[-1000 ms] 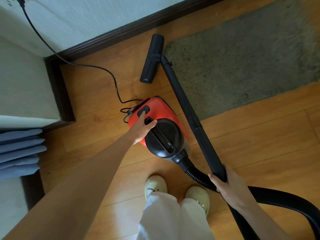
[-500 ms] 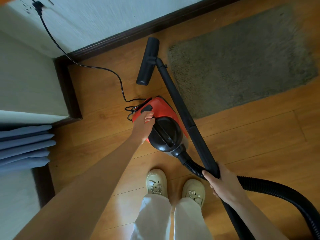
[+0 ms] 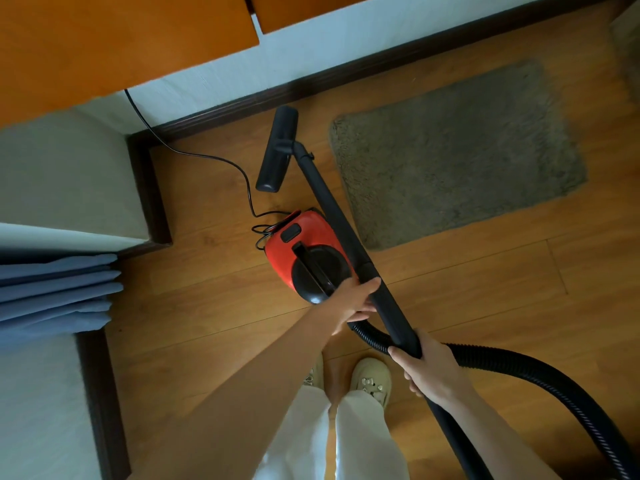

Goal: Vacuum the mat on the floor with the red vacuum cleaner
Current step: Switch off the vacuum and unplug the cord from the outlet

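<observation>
While the nozzle sits off the mat, sweeping has not begun.
Right hand [image 3: 431, 370]: clamped round the wand [image 3: 346, 233].
Left hand [image 3: 353, 301]: fingers straight, touching the wand.
Vacuum [image 3: 298, 237]: red, on the floor [image 3: 485, 306] by the feet.
Nozzle [image 3: 277, 150]: on bare floor beside the mat's left edge.
Mat [image 3: 457, 150]: near the far skirting.
Next: swing the nozzle onto the mat.
Writing: none legible.

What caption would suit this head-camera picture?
Right hand grips the black wand; left hand reaches it beside the red vacuum cleaner, nozzle off the mat.
</observation>
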A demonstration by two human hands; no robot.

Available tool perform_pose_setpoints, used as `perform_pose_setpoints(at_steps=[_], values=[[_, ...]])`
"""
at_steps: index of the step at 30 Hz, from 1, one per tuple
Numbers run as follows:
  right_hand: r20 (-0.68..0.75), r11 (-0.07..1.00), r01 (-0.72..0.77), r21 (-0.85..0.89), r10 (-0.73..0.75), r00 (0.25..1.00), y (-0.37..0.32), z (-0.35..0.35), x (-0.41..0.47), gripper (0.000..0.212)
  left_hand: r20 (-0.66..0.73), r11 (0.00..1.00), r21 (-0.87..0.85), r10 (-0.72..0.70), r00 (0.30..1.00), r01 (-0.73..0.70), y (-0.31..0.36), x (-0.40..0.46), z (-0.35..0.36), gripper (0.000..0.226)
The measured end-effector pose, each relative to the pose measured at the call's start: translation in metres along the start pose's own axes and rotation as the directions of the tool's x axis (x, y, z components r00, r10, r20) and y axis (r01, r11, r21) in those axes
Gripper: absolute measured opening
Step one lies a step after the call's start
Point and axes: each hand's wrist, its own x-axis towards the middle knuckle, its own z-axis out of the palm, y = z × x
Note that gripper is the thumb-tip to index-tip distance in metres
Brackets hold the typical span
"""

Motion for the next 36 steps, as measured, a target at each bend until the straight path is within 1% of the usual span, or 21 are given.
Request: perform_pose_setpoints(at_steps=[2,4,5,7,10,13,16,19,22,25,27,30,31,33,36], values=[[0.014,1.0,0.013,-0.015,-0.013,1.0,-0.001,-0.002,-0.005,0.015,-0.013,0.99,-0.135,-0.037,0.999,0.035,-0.005,0.0,0.011,0.036],[0.025,1.0,0.017,-0.009,-0.017,1.0,-0.001,-0.004,-0.009,0.018,-0.014,0.96,-0.276,-0.062,0.998,0.056,-0.01,0.001,0.02,0.046],[0.03,1.0,0.022,-0.01,-0.021,0.999,0.0,-0.005,-0.009,0.02,-0.01,0.944,-0.327,-0.061,0.998,0.054,-0.012,0.002,0.025,0.045],[0.043,0.999,0.033,-0.021,-0.032,0.999,0.002,-0.01,-0.008,0.022,-0.005,0.915,-0.4,-0.06,0.998,0.053,-0.016,0.005,0.033,0.036],[0.053,0.999,0.045,-0.031,-0.043,0.998,0.008,-0.015,-0.001,0.023,-0.02,0.891,-0.453,-0.054,0.998,0.039,-0.017,0.014,0.039,0.034],[0.041,0.998,0.043,-0.043,-0.041,0.998,0.013,-0.018,0.009,0.023,-0.04,0.882,-0.47,-0.063,0.997,0.037,-0.017,0.026,0.042,0.037],[0.049,0.997,0.031,-0.075,-0.028,0.998,0.015,-0.019,0.019,0.025,-0.068,0.879,-0.476,-0.068,0.995,0.027,-0.014,0.036,0.041,0.049],[0.056,0.992,0.039,-0.122,-0.032,0.998,0.013,-0.021,0.026,0.028,-0.077,0.882,-0.471,-0.057,0.995,0.014,-0.008,0.045,0.04,0.054],[0.04,0.977,0.036,-0.212,-0.028,0.999,0.013,-0.022,0.028,0.034,-0.089,0.894,-0.448,-0.045,0.995,0.001,0.0,0.051,0.04,0.054],[0.036,0.982,0.005,-0.187,0.001,0.999,0.018,-0.021,0.026,0.038,-0.119,0.91,-0.414,-0.03,0.992,-0.022,0.011,0.057,0.037,0.047],[-0.002,0.984,-0.036,-0.173,0.036,0.999,0.022,-0.018,0.022,0.036,-0.137,0.922,-0.386,-0.022,0.99,-0.033,0.017,0.061,0.035,0.047],[-0.133,0.984,-0.077,-0.16,0.056,0.99,0.029,-0.013,0.015,0.028,-0.157,0.93,-0.365,-0.019,0.987,-0.04,0.023,0.068,0.035,0.046],[-0.183,0.985,-0.075,-0.158,0.045,0.982,0.03,-0.012,0.013,0.025,-0.159,0.932,-0.361,-0.02,0.987,-0.039,0.024,0.069,0.036,0.046],[-0.248,0.973,-0.041,-0.226,-0.017,0.969,0.032,-0.012,0.01,0.023,-0.169,0.936,-0.35,-0.024,0.985,-0.037,0.026,0.072,0.038,0.046],[-0.274,0.944,0.0,-0.33,-0.095,0.957,0.034,-0.015,0.012,0.025,-0.18,0.94,-0.34,-0.031,0.983,-0.033,0.029,0.072,0.043,0.045]])
